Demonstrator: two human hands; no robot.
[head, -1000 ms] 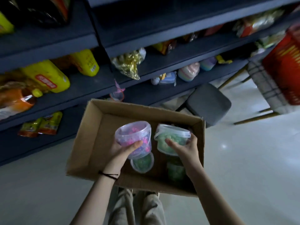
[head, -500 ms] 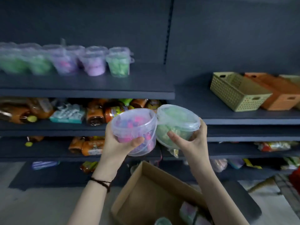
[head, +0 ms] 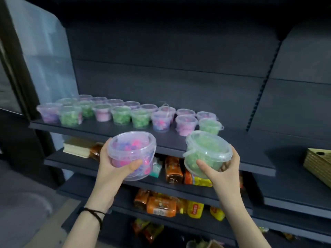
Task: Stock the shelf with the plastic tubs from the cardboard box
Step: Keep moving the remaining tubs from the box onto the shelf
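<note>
We hold two: left grip point(head: 114, 169) curled round pink tub point(head: 131, 149), right grip point(head: 223, 171) round green tub point(head: 207, 151), centre frame, at shelf point(head: 107, 127) edge; tub rows point(head: 139, 119) upper left.

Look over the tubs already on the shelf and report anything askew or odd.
One small thing: a pinkish tub in the back row on the shelf has its handle standing up, while the handles of its neighbours seem to lie flat. Nothing looks spilled or damaged, though the picture is somewhat blurred.
</note>
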